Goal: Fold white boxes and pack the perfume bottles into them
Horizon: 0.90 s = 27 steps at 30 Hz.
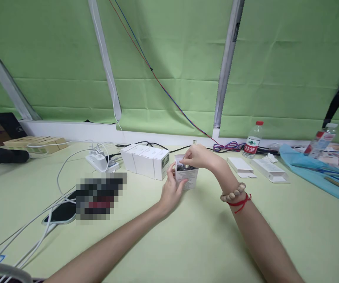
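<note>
A small white carton (188, 179) stands open on the pale green table (205, 236), with something dark inside it. My left hand (171, 190) grips the carton's left side, fingers wrapped round it. My right hand (197, 156) hovers over the open top, fingers pinched at the dark contents or the flap; I cannot tell which. A bead bracelet and a red string sit on my right wrist.
A row of white boxes (146, 160) stands just left of the carton. Behind them lie a power strip (100, 161) and white cables. Flat opened packaging (242, 167), a longer white box (270, 169), a water bottle (253, 140) and a blue cloth (311, 167) are at right.
</note>
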Each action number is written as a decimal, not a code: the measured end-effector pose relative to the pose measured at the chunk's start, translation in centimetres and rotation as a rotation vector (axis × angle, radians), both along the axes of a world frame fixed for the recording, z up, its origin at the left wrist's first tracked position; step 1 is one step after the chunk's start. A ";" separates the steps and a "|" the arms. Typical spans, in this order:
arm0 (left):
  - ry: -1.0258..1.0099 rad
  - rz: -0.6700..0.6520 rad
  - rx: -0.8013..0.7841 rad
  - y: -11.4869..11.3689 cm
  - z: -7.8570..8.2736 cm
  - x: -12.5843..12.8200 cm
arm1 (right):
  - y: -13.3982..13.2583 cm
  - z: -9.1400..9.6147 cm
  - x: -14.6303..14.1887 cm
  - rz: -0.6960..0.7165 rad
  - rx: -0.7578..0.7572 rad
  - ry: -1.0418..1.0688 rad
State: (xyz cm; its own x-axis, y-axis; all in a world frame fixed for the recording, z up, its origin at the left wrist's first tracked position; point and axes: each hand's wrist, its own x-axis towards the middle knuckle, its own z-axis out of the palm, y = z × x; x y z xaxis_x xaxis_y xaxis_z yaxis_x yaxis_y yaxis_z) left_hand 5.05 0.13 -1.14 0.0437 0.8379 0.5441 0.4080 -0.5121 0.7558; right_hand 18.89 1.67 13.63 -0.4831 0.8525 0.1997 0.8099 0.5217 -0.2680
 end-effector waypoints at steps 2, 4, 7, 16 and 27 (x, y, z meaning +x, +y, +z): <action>0.002 0.003 -0.011 0.0 0.0 0.0 | 0.0 0.0 -0.1 -0.011 -0.024 0.005; 0.002 0.003 -0.009 -0.1 0.0 0.0 | -0.1 -0.1 -0.3 -0.042 -0.026 -0.001; -0.007 -0.007 -0.002 -0.1 0.1 0.0 | -0.1 -0.3 -0.6 -0.075 -0.018 -0.019; -0.014 0.011 -0.034 -0.2 0.2 0.1 | 0.0 -0.3 -0.6 -0.109 -0.119 -0.122; -0.038 -0.007 -0.024 0.0 0.1 0.0 | -1.0 -0.1 -2.1 -0.176 -0.166 -0.284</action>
